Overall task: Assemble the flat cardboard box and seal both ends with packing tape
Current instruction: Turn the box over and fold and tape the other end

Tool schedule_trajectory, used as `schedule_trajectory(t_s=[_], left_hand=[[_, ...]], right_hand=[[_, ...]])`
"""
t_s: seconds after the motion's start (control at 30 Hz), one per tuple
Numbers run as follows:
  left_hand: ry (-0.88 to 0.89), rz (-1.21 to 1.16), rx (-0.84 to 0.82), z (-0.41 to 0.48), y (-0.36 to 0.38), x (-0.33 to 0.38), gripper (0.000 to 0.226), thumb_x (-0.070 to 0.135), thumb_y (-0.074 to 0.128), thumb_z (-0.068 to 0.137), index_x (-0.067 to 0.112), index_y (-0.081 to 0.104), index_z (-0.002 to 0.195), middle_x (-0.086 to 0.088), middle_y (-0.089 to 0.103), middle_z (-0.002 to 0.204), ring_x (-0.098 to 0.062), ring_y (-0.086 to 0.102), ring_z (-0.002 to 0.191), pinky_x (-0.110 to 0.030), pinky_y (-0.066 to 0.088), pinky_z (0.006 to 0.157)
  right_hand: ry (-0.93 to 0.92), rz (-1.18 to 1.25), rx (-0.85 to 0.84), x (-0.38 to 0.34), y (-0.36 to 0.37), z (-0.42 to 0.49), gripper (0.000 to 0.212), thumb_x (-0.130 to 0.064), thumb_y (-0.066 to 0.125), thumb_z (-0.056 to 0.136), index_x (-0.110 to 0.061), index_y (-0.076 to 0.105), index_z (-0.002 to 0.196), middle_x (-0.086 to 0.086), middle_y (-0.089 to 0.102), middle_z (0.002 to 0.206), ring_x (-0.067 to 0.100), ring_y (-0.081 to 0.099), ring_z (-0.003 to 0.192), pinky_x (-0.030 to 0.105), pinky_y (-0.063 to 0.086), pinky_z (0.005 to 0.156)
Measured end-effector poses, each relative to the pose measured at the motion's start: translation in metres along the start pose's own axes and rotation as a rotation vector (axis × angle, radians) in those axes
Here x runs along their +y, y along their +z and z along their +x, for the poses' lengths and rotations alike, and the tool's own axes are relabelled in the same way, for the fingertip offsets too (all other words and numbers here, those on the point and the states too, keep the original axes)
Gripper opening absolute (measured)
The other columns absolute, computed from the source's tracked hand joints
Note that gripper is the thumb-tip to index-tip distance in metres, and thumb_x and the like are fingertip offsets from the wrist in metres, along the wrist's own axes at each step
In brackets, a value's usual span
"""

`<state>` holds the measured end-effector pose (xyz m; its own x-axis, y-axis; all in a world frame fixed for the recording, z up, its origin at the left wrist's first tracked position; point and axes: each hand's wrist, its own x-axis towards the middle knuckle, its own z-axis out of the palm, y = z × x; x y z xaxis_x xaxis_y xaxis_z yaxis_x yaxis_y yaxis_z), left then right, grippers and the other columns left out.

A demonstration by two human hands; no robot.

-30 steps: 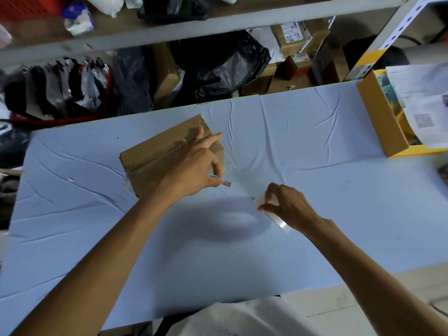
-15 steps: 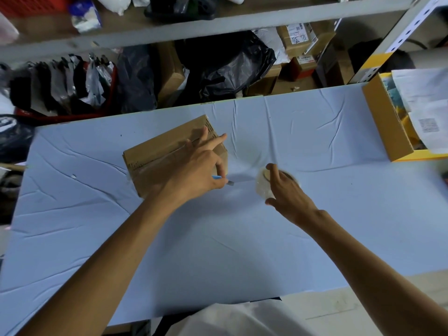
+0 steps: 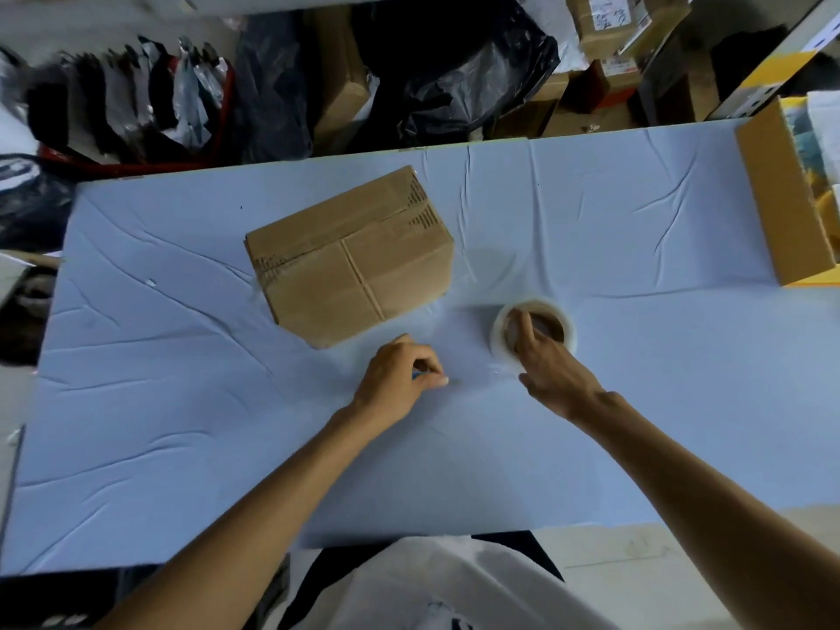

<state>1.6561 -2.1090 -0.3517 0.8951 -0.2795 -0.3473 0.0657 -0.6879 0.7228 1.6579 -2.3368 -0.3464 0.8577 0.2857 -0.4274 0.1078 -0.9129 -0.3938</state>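
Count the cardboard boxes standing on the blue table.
2. A closed box sits mid-table, left of the tape roll; an open box stands at the table's right edge, partly out of frame. Other cartons lie behind the table, not on it.

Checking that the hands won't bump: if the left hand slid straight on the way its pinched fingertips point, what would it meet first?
Probably the right hand, which grips the tape roll beyond a bare strip of table. The left hand, pinching a small blue tool, points away from the cardboard box.
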Motion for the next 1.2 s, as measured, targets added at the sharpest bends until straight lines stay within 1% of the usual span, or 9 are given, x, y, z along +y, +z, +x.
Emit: schedule_trajectory(t_s=[0.23, 0.37, 0.47, 0.53, 0.6, 0.67, 0.8, 0.93, 1.2], left_hand=[[-0.177, 0.030, 0.177, 0.025, 0.044, -0.029, 0.020, 0.015, 0.077, 0.074, 0.012, 0.059, 0.081, -0.004, 0.064, 0.086, -0.025, 0.061, 0.083, -0.035, 0.046, 0.071], [-0.119, 0.228, 0.296, 0.021, 0.047, -0.028, 0.027, 0.030, 0.082, 0.067, 0.014, 0.061, 0.074, -0.008, 0.059, 0.085, -0.030, 0.051, 0.084, -0.038, 0.042, 0.069], [-0.007, 0.261, 0.223, 0.017, 0.034, -0.012, 0.030, 0.028, 0.080, 0.071, 0.011, 0.061, 0.088, -0.010, 0.058, 0.092, -0.033, 0.056, 0.088, -0.040, 0.047, 0.073], [0.104, 0.155, -0.026, 0.009, 0.008, 0.012, 0.026, 0.031, 0.073, 0.081, 0.011, 0.063, 0.095, -0.006, 0.061, 0.095, -0.024, 0.062, 0.089, -0.037, 0.051, 0.077], [0.209, 0.060, -0.185, -0.003, -0.025, 0.043, 0.020, 0.031, 0.068, 0.086, 0.013, 0.067, 0.093, 0.000, 0.067, 0.091, -0.010, 0.063, 0.082, -0.031, 0.052, 0.078], [0.359, -0.017, 0.016, -0.016, -0.060, 0.074, 0.012, 0.025, 0.066, 0.087, 0.013, 0.066, 0.086, 0.004, 0.066, 0.083, -0.006, 0.059, 0.076, -0.023, 0.049, 0.073], [0.397, 0.100, 0.447, 0.012, -0.106, 0.096, 0.019, 0.024, 0.063, 0.084, 0.014, 0.062, 0.100, 0.000, 0.060, 0.102, -0.015, 0.055, 0.096, -0.027, 0.046, 0.083], [0.276, 0.178, 0.187, 0.054, -0.107, 0.086, 0.044, 0.033, 0.063, 0.082, 0.023, 0.059, 0.124, -0.002, 0.047, 0.138, -0.016, 0.038, 0.130, -0.025, 0.026, 0.108], [0.267, 0.243, 0.179, 0.061, -0.098, 0.080, 0.032, 0.035, 0.076, 0.077, 0.025, 0.070, 0.107, 0.001, 0.043, 0.138, -0.017, 0.029, 0.133, -0.023, 0.019, 0.107]], right_hand=[[0.025, 0.051, 0.027, -0.002, 0.008, 0.006, 0.073, 0.010, 0.053, 0.080, -0.001, 0.017, 0.142, 0.018, 0.052, 0.123, 0.035, 0.060, 0.090, 0.040, 0.047, 0.069], [0.036, 0.009, 0.005, -0.003, 0.010, 0.007, 0.086, -0.002, 0.064, 0.080, 0.000, 0.011, 0.147, 0.018, 0.042, 0.137, 0.035, 0.052, 0.115, 0.038, 0.045, 0.091], [0.002, -0.062, 0.136, -0.010, -0.005, 0.008, 0.091, -0.027, 0.072, 0.065, -0.006, 0.027, 0.141, 0.013, 0.037, 0.131, 0.030, 0.035, 0.119, 0.039, 0.040, 0.099], [0.042, 0.205, 0.154, -0.022, -0.027, 0.013, 0.081, -0.032, 0.062, 0.061, -0.011, 0.036, 0.135, 0.011, 0.038, 0.126, 0.029, 0.037, 0.115, 0.041, 0.043, 0.092], [0.171, 0.848, 0.086, -0.040, -0.057, 0.021, 0.053, -0.025, 0.054, 0.072, -0.012, 0.045, 0.123, 0.013, 0.054, 0.114, 0.031, 0.052, 0.108, 0.041, 0.045, 0.088], [0.266, 1.259, 0.040, -0.053, -0.080, 0.032, 0.030, -0.024, 0.045, 0.088, -0.009, 0.049, 0.114, 0.017, 0.065, 0.098, 0.033, 0.061, 0.094, 0.038, 0.048, 0.087], [0.289, 1.449, -0.009, -0.067, -0.095, 0.043, 0.019, -0.022, 0.041, 0.098, -0.011, 0.056, 0.102, 0.023, 0.069, 0.097, 0.034, 0.066, 0.088, 0.043, 0.049, 0.093], [0.241, 1.529, 0.023, -0.067, -0.084, 0.048, 0.011, -0.008, 0.057, 0.091, -0.003, 0.059, 0.101, 0.013, 0.069, 0.083, 0.026, 0.067, 0.076, 0.035, 0.052, 0.078], [0.275, 1.633, 0.084, -0.061, -0.072, 0.051, 0.034, 0.007, 0.060, 0.085, 0.000, 0.054, 0.118, 0.005, 0.071, 0.072, 0.015, 0.067, 0.071, 0.029, 0.051, 0.078]])
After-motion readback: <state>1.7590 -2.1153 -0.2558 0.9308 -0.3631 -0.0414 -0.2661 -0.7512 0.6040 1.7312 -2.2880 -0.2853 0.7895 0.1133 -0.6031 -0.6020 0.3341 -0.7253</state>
